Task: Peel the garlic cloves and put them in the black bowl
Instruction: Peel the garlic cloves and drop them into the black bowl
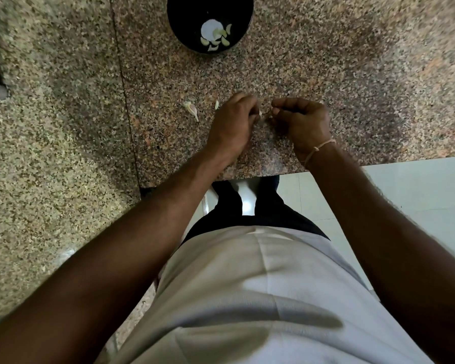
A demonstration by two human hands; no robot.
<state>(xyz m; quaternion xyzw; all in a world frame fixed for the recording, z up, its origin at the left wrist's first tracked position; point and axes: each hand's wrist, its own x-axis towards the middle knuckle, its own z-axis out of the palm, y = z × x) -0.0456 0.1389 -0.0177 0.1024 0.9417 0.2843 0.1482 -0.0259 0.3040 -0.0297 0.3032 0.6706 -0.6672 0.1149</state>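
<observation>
Both hands are working over the table (326, 61). The left hand (234, 122) and right hand (304, 122) are each pinching one small clove (260, 113) between them. Peeled cloves (218, 35) are lying in the bowl (181, 24). Another clove (191, 109) is lying beside the left hand.

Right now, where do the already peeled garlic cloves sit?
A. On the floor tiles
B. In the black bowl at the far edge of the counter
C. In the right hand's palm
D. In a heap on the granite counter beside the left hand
B: several pale peeled garlic cloves lie inside the black bowl, while only one unpeeled clove and a scrap lie on the granite counter near the left hand.
</observation>
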